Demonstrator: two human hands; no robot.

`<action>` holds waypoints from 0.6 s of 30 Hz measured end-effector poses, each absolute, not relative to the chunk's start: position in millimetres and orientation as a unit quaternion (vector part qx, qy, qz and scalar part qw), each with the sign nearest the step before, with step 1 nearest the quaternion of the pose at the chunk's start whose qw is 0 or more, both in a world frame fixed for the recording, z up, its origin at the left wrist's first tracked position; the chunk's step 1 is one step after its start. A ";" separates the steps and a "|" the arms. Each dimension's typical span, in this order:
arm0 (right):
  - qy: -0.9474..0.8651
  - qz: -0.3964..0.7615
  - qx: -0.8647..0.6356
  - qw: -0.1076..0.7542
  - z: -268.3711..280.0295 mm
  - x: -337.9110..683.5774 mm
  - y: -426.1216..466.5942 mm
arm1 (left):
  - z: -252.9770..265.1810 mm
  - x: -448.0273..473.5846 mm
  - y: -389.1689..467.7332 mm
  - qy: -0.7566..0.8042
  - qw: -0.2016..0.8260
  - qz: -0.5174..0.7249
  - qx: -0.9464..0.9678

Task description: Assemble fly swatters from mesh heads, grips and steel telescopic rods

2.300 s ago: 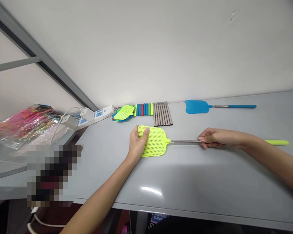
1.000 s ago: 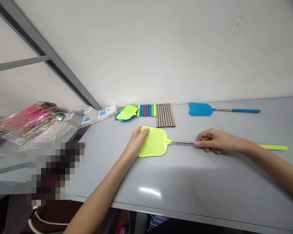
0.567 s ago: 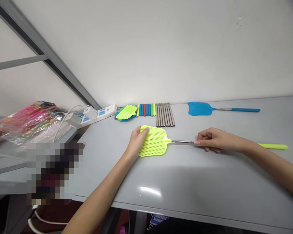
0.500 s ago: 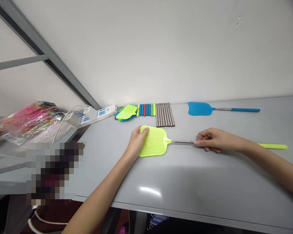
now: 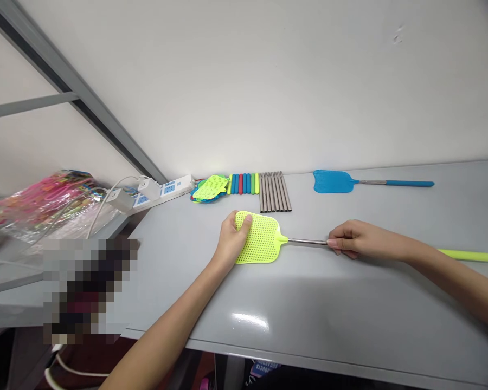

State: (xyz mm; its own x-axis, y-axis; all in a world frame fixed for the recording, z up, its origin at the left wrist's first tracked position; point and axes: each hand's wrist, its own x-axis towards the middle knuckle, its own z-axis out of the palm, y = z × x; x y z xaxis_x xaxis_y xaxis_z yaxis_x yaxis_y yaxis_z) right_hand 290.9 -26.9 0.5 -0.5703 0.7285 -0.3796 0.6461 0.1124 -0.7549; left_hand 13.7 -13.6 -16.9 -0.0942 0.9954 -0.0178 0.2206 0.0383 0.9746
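Observation:
A yellow-green fly swatter (image 5: 264, 241) lies across the grey table (image 5: 309, 303), its mesh head at the centre. My left hand (image 5: 231, 241) grips the left edge of the mesh head, thumb on top. My right hand (image 5: 355, 241) pinches the thin metal rod just right of the head. The swatter's yellow-green handle (image 5: 472, 255) sticks out past my right forearm at the far right.
Against the wall lie a stack of mesh heads (image 5: 209, 188), a row of coloured handles (image 5: 244, 183), a row of metal rods (image 5: 273, 191) and a blue fly swatter (image 5: 350, 181). A white power strip (image 5: 162, 190) and a plastic bag (image 5: 44, 203) sit at the left.
The swatter has shifted a little to the right and toward me with both hands still on it; its handle end now reaches further right.

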 end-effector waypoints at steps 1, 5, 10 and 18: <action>-0.738 0.491 -0.461 0.040 -0.8 291.3 -26.4 | -17.6 14.5 -14.0 0.582 0.422 0.458 0.524; -0.725 0.509 -0.463 0.033 -3.8 292.6 -25.2 | -19.2 17.9 -16.8 0.578 0.410 0.463 0.532; -0.719 0.519 -0.462 0.028 -2.4 293.2 -24.1 | -19.3 21.9 -22.6 0.569 0.422 0.474 0.523; -0.691 0.571 -0.443 0.031 -6.1 292.8 -22.3 | -18.8 24.6 -27.0 0.556 0.439 0.481 0.516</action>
